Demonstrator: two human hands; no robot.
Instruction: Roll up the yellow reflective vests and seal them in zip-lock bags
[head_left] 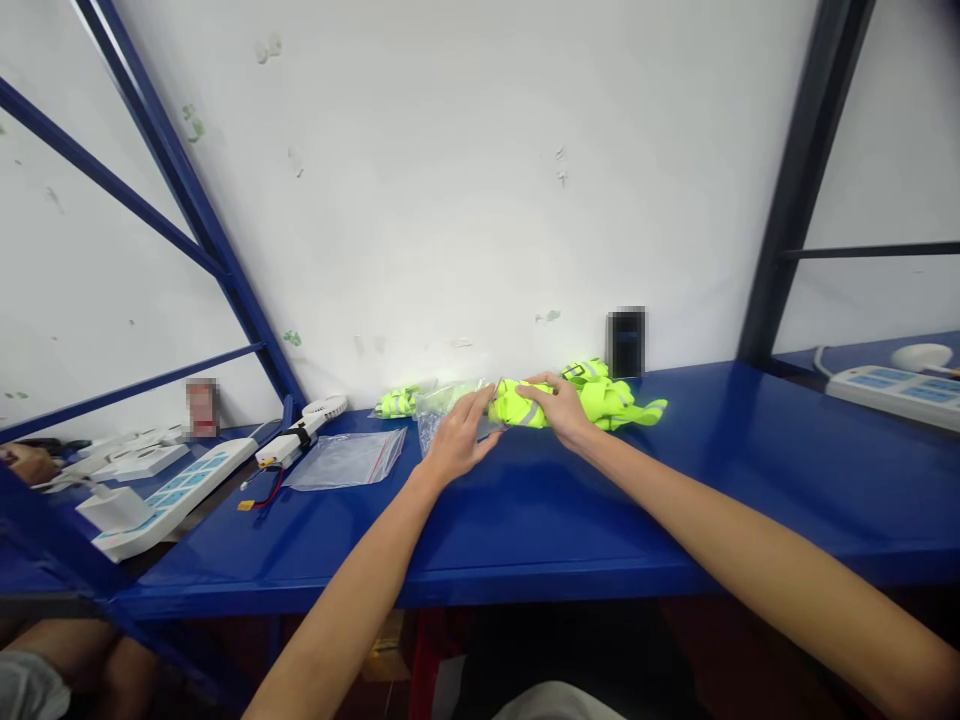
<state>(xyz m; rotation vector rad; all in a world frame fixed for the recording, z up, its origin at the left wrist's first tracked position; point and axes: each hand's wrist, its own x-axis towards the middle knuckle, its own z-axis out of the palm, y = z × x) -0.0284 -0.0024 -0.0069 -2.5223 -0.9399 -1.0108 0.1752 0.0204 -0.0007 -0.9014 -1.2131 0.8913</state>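
A folded bundle of neon yellow fabric with grey reflective strips lies on the blue table. My right hand is closed over it, thumb and fingers gripping the fabric. My left hand is at the mouth of a clear plastic bag, its fingers against the bag beside the bundle's left end. More yellow straps with a buckle lie loose to the right of my right hand. Another small yellow bundle sits left of the bag, near the wall.
A flat clear zip bag, a white handheld fan and a battery with red and black wires lie on the left. A dark phone-like object leans on the wall. Power strips stand at the sides, beyond frame posts.
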